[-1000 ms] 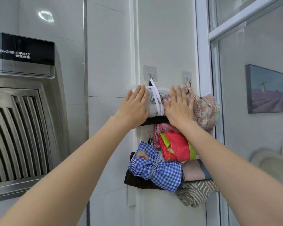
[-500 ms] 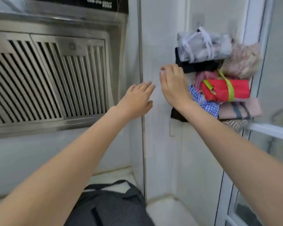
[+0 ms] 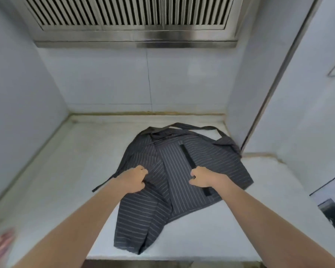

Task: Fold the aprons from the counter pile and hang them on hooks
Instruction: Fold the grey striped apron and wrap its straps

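Note:
A dark grey pinstriped apron (image 3: pixel 174 171) lies crumpled on the white counter (image 3: pixel 66 180), its neck strap toward the back wall and a thin tie trailing off to the left. My left hand (image 3: pixel 132 178) has its fingers curled into the fabric on the apron's left part. My right hand (image 3: pixel 201 176) is curled on the cloth by a long dark band near the apron's middle. The hooks and the hung aprons are out of view.
A steel range hood (image 3: pixel 132 18) with slatted vents hangs over the counter's back. Tiled walls close in the left and back sides. A white pillar (image 3: pixel 298 93) stands at the right. Something pink and blurred (image 3: pixel 0 246) shows at the lower left edge.
My hands left the white bundle on the wall hooks and dropped to the counter. The view swung down from the hooks. Both hands now grip the striped apron.

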Action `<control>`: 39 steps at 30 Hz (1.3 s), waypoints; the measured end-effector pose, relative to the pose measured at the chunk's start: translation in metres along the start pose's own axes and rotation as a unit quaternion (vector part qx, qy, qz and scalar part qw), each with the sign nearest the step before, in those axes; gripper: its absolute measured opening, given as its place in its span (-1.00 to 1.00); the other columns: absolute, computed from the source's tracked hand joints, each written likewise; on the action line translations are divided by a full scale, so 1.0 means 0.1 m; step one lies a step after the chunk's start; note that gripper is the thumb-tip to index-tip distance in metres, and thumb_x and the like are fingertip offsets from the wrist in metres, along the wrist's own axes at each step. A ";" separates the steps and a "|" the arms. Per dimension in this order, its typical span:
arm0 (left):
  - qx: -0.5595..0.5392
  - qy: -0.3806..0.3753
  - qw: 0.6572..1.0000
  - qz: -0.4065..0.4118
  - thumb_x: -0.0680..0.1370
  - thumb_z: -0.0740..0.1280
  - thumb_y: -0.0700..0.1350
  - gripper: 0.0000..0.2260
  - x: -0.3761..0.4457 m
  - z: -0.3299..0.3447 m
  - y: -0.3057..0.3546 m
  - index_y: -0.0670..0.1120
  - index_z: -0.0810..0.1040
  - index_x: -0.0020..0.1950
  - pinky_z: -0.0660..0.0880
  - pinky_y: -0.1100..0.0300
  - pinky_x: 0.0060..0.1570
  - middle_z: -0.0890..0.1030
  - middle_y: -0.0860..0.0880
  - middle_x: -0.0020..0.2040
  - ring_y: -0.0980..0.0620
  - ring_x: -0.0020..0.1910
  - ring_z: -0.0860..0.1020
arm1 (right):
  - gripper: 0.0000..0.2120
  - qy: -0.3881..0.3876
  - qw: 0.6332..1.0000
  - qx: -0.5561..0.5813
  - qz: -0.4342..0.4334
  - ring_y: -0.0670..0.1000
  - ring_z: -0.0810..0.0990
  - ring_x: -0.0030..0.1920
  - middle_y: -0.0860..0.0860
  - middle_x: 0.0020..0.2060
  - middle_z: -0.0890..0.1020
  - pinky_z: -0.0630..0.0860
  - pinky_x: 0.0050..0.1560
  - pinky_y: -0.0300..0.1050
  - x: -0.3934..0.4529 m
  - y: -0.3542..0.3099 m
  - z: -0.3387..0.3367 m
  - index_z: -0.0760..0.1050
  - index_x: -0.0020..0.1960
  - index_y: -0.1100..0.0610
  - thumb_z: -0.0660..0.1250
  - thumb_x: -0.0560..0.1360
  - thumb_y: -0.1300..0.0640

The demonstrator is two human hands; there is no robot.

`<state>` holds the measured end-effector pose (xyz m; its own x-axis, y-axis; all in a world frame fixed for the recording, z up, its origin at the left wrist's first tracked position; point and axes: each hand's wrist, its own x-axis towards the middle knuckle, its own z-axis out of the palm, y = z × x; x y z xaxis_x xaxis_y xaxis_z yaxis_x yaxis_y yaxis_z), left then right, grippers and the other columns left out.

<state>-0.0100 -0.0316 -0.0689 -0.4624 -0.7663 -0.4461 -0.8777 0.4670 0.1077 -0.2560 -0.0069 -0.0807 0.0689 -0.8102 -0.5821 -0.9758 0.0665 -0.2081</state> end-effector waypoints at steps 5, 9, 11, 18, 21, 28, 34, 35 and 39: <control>-0.040 -0.006 0.999 -0.010 0.62 0.15 -0.15 -0.55 0.17 0.05 -0.22 -0.14 0.17 0.50 0.30 0.15 0.33 0.25 -0.11 0.46 -0.08 0.35 0.35 | -0.52 0.006 1.000 0.003 0.020 0.21 0.27 0.39 0.20 0.51 -0.06 0.33 0.31 0.02 0.50 0.05 -0.03 0.15 0.46 0.26 0.14 0.62 0.07; -0.055 0.005 0.998 -0.001 0.62 0.15 -0.17 -0.58 0.57 -0.14 -0.28 -0.14 0.22 0.48 0.35 0.11 0.29 0.26 -0.10 0.45 -0.07 0.31 0.40 | -0.45 0.065 0.995 0.044 0.064 0.21 0.22 0.43 0.18 0.51 -0.25 0.32 0.32 -0.01 0.95 0.25 -0.31 0.04 0.50 0.29 0.16 0.62 0.11; -0.058 0.021 0.998 0.011 0.62 0.14 -0.18 -0.59 0.80 -0.25 -0.27 -0.14 0.23 0.48 0.36 0.11 0.28 0.27 -0.10 0.44 -0.06 0.29 0.42 | -0.41 0.119 0.985 0.046 0.118 0.24 0.16 0.44 0.22 0.51 -0.20 0.29 0.37 0.06 1.14 0.46 -0.43 -0.03 0.51 0.29 0.16 0.60 0.16; -0.106 0.043 0.992 0.056 0.61 0.16 -0.19 -0.52 1.45 -0.62 -0.07 -0.11 0.14 0.52 0.39 0.14 0.19 0.20 -0.04 0.49 -0.03 0.15 0.50 | -0.79 0.131 0.972 0.019 0.195 0.14 0.53 0.14 0.14 0.12 0.54 0.47 -0.03 -0.08 1.39 0.92 -0.89 0.46 0.17 0.24 0.21 0.55 0.24; -0.246 0.096 0.962 0.064 0.55 0.32 -0.13 -0.38 1.58 -0.95 0.17 -0.05 0.09 0.53 0.43 0.21 0.13 0.31 -0.01 0.44 -0.02 0.05 0.56 | -0.74 0.080 0.987 0.139 0.001 -0.04 0.50 -0.32 -0.04 -0.39 0.46 0.30 -0.38 -0.23 1.39 0.39 -1.35 0.41 -0.32 0.13 0.37 0.49 0.10; -0.307 0.126 0.941 0.071 0.51 0.39 -0.13 -0.89 1.29 -2.01 0.05 -0.14 0.56 -0.02 0.52 0.36 -0.41 0.60 -0.04 -0.31 0.22 -0.53 0.54 | -0.74 0.004 0.976 0.156 -0.154 -0.09 0.30 -0.52 -0.09 -0.57 0.36 0.25 -0.50 -0.29 0.76 -0.38 -2.45 0.46 -0.32 0.08 0.41 0.46 -0.01; -0.129 0.215 0.967 0.043 0.57 0.28 -0.19 -0.79 0.57 -2.64 -0.36 -0.10 0.48 -0.27 0.45 0.42 -0.49 0.55 0.03 -0.50 0.23 -0.58 0.53 | -0.80 -0.046 0.996 0.047 -0.067 -0.09 0.32 -0.51 -0.09 -0.51 0.48 0.27 -0.44 -0.28 0.29 -0.58 -2.62 0.50 -0.26 0.08 0.44 0.43 0.01; -0.105 0.249 0.963 0.021 0.58 0.27 -0.20 -0.78 0.43 -2.73 -0.51 -0.08 0.45 -0.28 0.45 0.41 -0.50 0.56 -0.03 -0.45 0.23 -0.59 0.51 | -0.81 -0.042 0.998 0.020 -0.050 -0.09 0.34 -0.50 -0.06 -0.46 0.51 0.27 -0.43 -0.28 0.15 -0.59 -2.68 0.51 -0.26 0.09 0.44 0.44 0.03; -0.172 0.343 0.920 -0.075 0.60 0.22 -0.24 -0.87 -0.24 -2.99 -0.99 -0.20 0.49 -0.13 0.45 0.31 -0.52 0.55 -0.05 -0.46 0.24 -0.65 0.48 | -0.78 0.130 0.929 0.292 -0.189 -0.12 0.35 -0.49 -0.06 -0.46 0.46 0.27 -0.50 -0.35 -0.57 -0.73 -2.95 0.46 -0.28 0.12 0.33 0.53 0.11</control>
<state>0.0507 -0.1914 0.1969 -0.1997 -0.9644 0.1734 -0.8714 0.2557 0.4187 -0.2500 -0.1373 0.1997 0.2566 -0.9481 -0.1877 -0.6085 -0.0076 -0.7935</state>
